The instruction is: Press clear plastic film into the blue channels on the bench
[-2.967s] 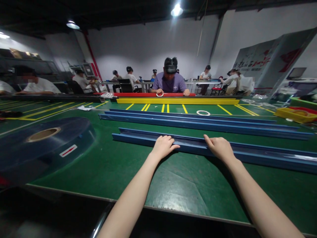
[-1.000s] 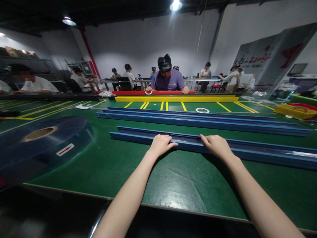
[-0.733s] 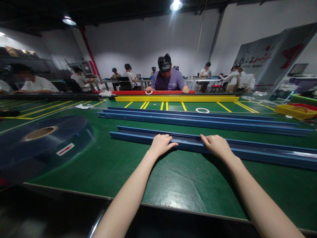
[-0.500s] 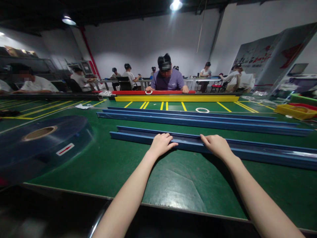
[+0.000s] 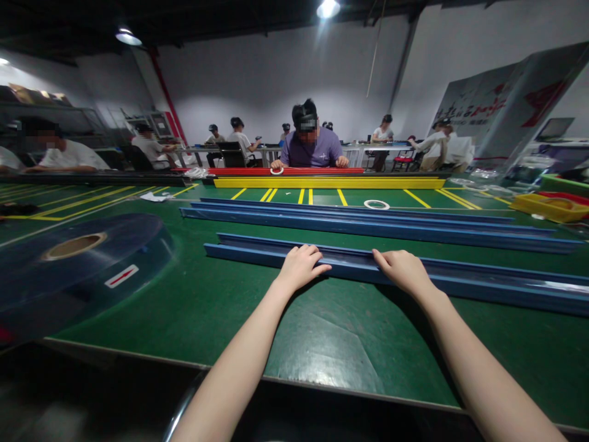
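Note:
A long blue channel (image 5: 354, 263) lies across the green table in front of me, its open side up. My left hand (image 5: 301, 267) grips its near wall, fingers over the top edge and thumb on the outside. Farther right, my right hand (image 5: 401, 269) is closed over the same wall with its thumb by the top edge; its other fingers are mostly hidden. Just behind lies another set of blue channel lengths (image 5: 368, 226), parallel to the first and apart from my hands.
At left stands a big roll of clear bluish film (image 5: 133, 245). A white ring (image 5: 376, 204) lies behind the blue lengths. Beyond are a yellow bar (image 5: 329, 183) and a red bar (image 5: 322, 171), where a co-worker (image 5: 310, 147) sits. Yellow tray (image 5: 550, 209) at right.

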Demonstrator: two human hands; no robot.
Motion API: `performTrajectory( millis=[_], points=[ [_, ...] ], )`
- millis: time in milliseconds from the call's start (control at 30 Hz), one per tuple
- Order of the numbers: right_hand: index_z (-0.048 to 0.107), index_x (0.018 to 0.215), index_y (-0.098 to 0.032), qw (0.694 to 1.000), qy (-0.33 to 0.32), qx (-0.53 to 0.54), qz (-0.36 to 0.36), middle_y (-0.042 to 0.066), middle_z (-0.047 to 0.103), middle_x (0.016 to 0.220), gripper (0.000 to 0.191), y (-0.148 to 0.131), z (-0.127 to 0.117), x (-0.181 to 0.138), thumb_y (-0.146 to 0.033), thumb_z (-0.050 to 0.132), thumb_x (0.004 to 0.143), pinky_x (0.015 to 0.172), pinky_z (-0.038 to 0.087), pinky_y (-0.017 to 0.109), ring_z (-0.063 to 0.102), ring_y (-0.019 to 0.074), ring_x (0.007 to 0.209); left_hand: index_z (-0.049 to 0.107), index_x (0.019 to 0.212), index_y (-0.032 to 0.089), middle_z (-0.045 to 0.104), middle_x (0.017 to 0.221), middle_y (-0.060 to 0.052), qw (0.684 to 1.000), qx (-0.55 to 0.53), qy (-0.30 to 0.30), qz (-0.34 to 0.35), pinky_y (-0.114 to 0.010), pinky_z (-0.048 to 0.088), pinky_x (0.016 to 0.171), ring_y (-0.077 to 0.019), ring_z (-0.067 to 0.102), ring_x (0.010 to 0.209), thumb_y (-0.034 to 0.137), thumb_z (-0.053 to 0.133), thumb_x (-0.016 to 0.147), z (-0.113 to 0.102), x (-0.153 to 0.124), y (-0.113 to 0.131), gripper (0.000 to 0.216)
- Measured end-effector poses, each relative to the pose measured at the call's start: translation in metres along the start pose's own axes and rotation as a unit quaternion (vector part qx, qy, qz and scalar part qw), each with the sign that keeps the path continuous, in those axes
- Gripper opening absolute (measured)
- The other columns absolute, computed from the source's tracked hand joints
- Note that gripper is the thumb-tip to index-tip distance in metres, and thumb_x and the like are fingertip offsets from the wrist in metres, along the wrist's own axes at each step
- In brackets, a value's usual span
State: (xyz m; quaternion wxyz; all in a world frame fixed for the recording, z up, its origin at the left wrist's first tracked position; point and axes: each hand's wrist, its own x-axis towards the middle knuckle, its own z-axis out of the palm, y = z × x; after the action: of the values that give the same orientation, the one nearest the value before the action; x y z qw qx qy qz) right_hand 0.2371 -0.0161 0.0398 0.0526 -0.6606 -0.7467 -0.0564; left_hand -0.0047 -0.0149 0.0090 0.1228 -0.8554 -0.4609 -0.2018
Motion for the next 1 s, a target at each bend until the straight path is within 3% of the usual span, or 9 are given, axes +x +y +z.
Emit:
performTrajectory(
  millis=[1000],
  points=[
    [0.065, 0.069, -0.02, 1.0, -0.003, 0.001, 0.0, 0.009, 0.066, 0.073, 0.058, -0.0006, -0.0015, -0.0012, -0.047, 0.017, 0.087, 0.059, 0.036, 0.027, 0.061, 0.021, 0.073, 0.06, 0.089, 0.02, 0.06, 0.1, -0.001, 1.0, -0.003, -0.01, -0.001, -0.026, 0.039, 0.078, -0.0147, 0.052, 0.091, 0.051, 0.038, 0.084, -0.0019, 0.0003, 0.0007, 0.038]
  ],
)
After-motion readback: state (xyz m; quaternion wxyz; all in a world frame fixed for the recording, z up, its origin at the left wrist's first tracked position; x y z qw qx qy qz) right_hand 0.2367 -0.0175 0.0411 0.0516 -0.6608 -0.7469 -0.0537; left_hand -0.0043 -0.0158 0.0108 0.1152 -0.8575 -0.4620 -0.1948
